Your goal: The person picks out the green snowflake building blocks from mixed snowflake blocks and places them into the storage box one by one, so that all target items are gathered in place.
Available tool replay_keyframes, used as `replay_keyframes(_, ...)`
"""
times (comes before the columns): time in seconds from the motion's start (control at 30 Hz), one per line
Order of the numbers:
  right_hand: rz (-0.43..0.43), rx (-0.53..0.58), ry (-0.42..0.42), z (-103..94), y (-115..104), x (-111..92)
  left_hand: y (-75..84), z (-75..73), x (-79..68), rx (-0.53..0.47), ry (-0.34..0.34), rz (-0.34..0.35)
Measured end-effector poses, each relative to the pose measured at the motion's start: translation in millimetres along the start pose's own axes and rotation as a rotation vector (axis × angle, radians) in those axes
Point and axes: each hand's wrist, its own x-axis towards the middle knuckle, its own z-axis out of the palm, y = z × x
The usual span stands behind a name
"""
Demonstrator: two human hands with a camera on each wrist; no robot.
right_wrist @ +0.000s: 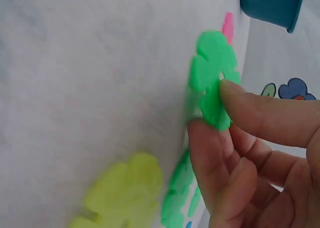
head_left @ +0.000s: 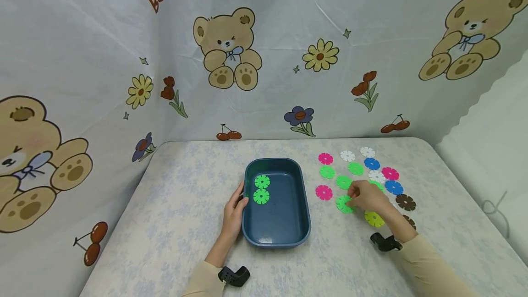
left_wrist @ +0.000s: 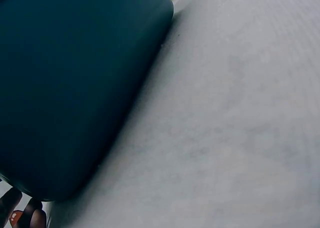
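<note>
My right hand (head_left: 367, 196) pinches a green notched plastic disc (right_wrist: 212, 70) between thumb and fingers; in the right wrist view the disc is tilted up on edge. A yellow disc (head_left: 374, 218) lies just below that hand, and another green disc (head_left: 343, 182) lies flat beside it. My left hand (head_left: 233, 214) grips the left wall of a dark blue tray (head_left: 276, 244), thumb over the rim and fingers along the outside. Inside the tray, toward its upper left, lie two green discs (head_left: 261, 196), one above the other. The left wrist view shows mostly the tray's outer wall (left_wrist: 75, 88).
More notched discs spread over the table's right side: pink (head_left: 324, 192), white (head_left: 347, 156), blue (head_left: 372, 163) and brown (head_left: 406, 202). A bear-printed cloth (head_left: 272, 95) hangs behind the table. At the far right a thin cable (head_left: 497, 207) shows against the white wall.
</note>
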Motion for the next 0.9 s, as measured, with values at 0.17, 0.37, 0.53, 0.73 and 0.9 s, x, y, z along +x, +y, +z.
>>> replay_keyframes(0.17,-0.015,0.150,-0.084,-11.6,-1.3,-2.3,-1.0,0.6,0.4,-0.003,-0.001,0.001)
replay_keyframes(0.37,-0.056,0.325,-0.100,-16.4,-3.7,-2.7,-0.5,0.0,-0.1,-0.005,-0.002,0.000)
replay_keyframes(0.53,-0.078,0.345,-0.073,-14.6,-12.7,-2.2,-0.5,-0.1,-0.2,-0.009,-0.002,0.002)
replay_keyframes(0.73,-0.087,0.384,-0.053,-10.9,-32.9,-1.3,-0.6,0.3,-0.2,-0.009,-0.001,0.004)
replay_keyframes(0.9,-0.117,0.405,-0.047,-4.8,-54.0,4.2,-1.3,0.5,0.6,-0.003,0.005,0.002)
